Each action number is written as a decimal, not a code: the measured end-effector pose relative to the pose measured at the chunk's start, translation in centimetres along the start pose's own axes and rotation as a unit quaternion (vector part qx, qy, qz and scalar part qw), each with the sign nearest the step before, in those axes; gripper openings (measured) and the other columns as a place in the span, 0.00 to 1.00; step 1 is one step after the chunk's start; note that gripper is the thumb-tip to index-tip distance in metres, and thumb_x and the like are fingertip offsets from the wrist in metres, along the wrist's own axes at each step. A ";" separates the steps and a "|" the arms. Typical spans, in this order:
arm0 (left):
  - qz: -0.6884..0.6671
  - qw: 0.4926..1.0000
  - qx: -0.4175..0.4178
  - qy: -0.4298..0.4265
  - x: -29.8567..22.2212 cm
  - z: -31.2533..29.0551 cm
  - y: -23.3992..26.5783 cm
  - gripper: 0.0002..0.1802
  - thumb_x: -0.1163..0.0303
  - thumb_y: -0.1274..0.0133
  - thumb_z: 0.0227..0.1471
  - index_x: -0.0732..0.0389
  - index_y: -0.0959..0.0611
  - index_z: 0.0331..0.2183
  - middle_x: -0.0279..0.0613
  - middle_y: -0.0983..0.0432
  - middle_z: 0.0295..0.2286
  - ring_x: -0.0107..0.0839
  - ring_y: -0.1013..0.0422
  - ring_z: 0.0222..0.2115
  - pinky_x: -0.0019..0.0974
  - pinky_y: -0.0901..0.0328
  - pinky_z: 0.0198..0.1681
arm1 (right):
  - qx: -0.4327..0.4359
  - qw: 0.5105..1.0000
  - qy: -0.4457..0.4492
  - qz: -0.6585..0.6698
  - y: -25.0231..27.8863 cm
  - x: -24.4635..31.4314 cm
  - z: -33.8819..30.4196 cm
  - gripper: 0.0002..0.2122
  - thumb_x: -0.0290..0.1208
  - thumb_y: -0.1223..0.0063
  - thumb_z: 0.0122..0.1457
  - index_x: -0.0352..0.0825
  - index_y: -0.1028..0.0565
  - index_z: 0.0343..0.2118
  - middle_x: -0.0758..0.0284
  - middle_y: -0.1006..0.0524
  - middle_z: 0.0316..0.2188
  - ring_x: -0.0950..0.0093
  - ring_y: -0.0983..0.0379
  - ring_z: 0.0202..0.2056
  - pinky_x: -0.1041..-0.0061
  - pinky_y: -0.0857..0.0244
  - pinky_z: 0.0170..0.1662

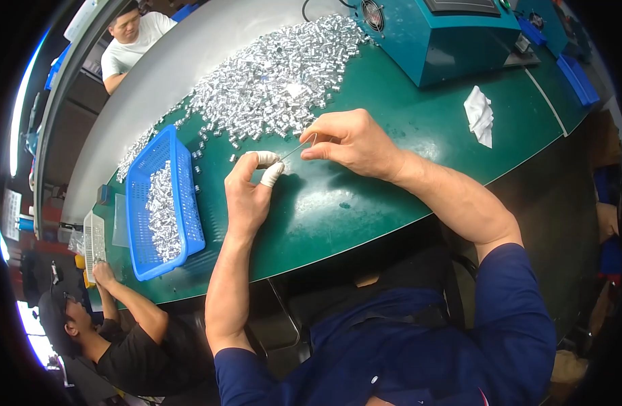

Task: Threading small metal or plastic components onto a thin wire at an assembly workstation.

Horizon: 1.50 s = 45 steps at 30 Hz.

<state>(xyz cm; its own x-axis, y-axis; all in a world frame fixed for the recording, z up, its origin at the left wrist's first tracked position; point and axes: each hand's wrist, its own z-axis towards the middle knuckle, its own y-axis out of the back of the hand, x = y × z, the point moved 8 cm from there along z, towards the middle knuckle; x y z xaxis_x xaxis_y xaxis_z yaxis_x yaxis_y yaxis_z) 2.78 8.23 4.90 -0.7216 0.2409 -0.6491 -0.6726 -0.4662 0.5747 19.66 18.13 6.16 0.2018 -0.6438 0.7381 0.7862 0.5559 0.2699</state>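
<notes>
A thin metal wire (297,147) stretches between my two hands above the green table. It is bent near the right fingers. My left hand (247,196) has white coverings on the thumb and forefinger, and pinches the wire's lower left end between them. Thumb and forefinger of my right hand (365,145) are closed on the other end, slightly higher. Just beyond the hands lies a broad heap of small shiny metal cylinders (270,81), with a few loose ones near my left fingers.
A blue plastic basket (186,183) partly filled with similar metal pieces stands to the left. At the far right sits a teal machine (453,54) with a fan. A crumpled white cloth (479,116) lies right of my hands. Two other people are at the table, one near left, one far left.
</notes>
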 end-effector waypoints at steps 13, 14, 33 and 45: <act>0.001 0.999 0.026 -0.038 -1.0 -0.1 -0.4 0.08 0.77 0.35 0.48 0.65 0.19 0.31 0.43 0.21 0.30 0.38 0.24 0.32 0.36 0.31 0.37 | -0.004 1.000 -0.019 0.024 0.5 0.0 0.1 0.09 0.24 0.33 0.54 0.30 0.19 0.37 0.65 0.20 0.26 0.78 0.25 0.25 0.78 0.32 0.28; -0.022 0.999 0.039 -0.017 -0.6 -0.1 -0.6 0.08 0.77 0.35 0.48 0.65 0.19 0.32 0.43 0.21 0.30 0.38 0.23 0.32 0.36 0.31 0.38 | 0.006 1.000 0.028 0.001 0.4 0.7 0.3 0.09 0.24 0.33 0.54 0.31 0.19 0.37 0.65 0.20 0.27 0.77 0.25 0.25 0.78 0.31 0.29; -0.038 0.995 0.094 0.001 -1.0 -0.3 -1.0 0.07 0.78 0.37 0.50 0.67 0.19 0.33 0.43 0.20 0.31 0.34 0.23 0.34 0.33 0.31 0.40 | 0.038 0.998 0.006 0.044 0.4 1.7 0.5 0.12 0.21 0.33 0.53 0.31 0.20 0.40 0.66 0.19 0.28 0.79 0.22 0.29 0.79 0.28 0.32; 0.041 0.995 0.059 -0.069 -1.9 -0.2 -1.0 0.10 0.76 0.34 0.47 0.64 0.19 0.32 0.43 0.21 0.31 0.41 0.25 0.33 0.38 0.31 0.38 | 0.022 0.999 -0.004 -0.048 -0.1 1.3 -0.5 0.06 0.25 0.39 0.57 0.31 0.22 0.25 0.68 0.26 0.18 0.79 0.30 0.21 0.76 0.39 0.23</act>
<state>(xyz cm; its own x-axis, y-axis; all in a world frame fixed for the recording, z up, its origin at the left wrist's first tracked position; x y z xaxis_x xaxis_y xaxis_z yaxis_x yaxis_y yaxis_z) 4.84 8.08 5.41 -0.7847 0.3252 -0.5277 -0.6196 -0.3871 0.6829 20.11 16.98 6.78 0.1214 -0.6910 0.7126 0.7755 0.5142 0.3664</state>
